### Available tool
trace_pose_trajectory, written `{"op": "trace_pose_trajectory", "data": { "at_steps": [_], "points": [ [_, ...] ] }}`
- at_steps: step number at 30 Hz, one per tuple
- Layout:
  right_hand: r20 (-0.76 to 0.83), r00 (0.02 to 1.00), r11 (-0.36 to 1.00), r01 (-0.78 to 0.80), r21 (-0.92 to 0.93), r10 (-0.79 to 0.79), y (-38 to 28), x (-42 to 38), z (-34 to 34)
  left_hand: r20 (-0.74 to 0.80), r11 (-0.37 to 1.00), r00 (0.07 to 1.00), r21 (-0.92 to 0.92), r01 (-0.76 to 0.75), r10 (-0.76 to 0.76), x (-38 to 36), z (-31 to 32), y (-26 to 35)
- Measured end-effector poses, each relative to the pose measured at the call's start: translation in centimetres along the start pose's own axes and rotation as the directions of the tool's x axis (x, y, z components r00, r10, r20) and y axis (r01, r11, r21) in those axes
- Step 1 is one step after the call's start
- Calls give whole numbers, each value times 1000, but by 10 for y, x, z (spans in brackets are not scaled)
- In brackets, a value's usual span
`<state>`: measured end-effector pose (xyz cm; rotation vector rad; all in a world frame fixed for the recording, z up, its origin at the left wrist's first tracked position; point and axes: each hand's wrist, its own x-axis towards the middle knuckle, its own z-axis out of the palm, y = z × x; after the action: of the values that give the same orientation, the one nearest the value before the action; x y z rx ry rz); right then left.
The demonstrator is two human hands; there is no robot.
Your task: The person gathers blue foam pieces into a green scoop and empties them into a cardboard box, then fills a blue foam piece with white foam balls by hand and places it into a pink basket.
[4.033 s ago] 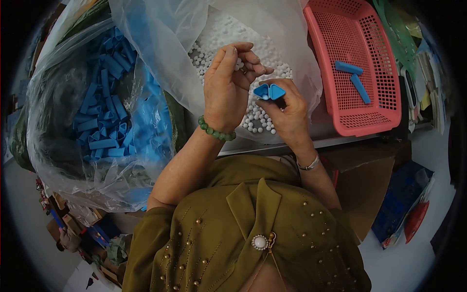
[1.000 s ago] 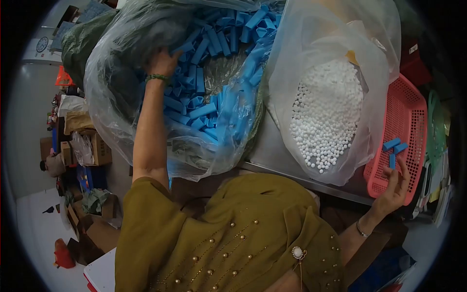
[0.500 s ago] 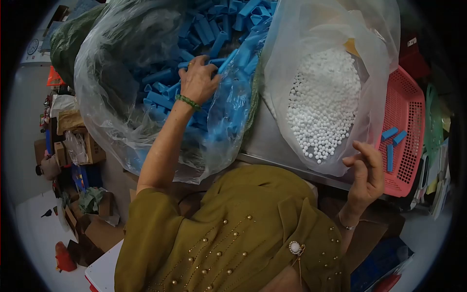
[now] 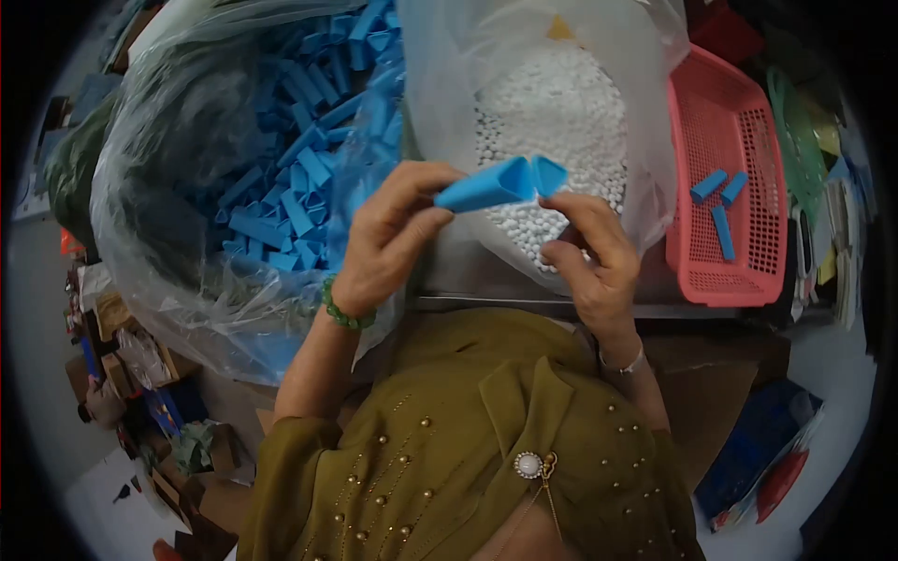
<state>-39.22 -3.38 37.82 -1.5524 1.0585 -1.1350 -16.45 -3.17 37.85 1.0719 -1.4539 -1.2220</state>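
Above a translucent plastic bag (image 4: pixel 440 84) of small white balls (image 4: pixel 552 103), the left hand (image 4: pixel 383 234) pinches a long blue triangular box (image 4: pixel 486 187) by one end, presumably keeping its mouth clear, while the right hand (image 4: pixel 603 266) has thumb and forefinger parted (forefinger seemingly touching its triangular lid (image 4: pixel 549 175)).

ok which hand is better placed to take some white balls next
Probably the right hand: it's nearer the white balls and looks open, while the left hand is occupied gripping the blue piece.

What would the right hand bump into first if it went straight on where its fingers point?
Probably the blue piece in the left hand; the right hand may touch its edge, though depth is unclear.
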Motion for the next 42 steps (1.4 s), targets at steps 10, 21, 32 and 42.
{"op": "trace_pose_trajectory", "data": {
  "at_steps": [10,21,32,42],
  "points": [
    [-316,937,987,-119,112,149,49,-17,-50,232,721,944,609,-330,235,65,89,-72],
    [-396,911,992,-83,96,115,45,-26,-60,692,451,684,547,-705,231,73,154,-96],
    [-359,930,997,-81,14,81,58,-21,-52,414,348,877,807,-477,242,61,95,-106],
    [-104,972,932,-232,-277,211,55,-15,-32,-85,680,773,-542,494,-629,86,77,-78]
  ]
}}
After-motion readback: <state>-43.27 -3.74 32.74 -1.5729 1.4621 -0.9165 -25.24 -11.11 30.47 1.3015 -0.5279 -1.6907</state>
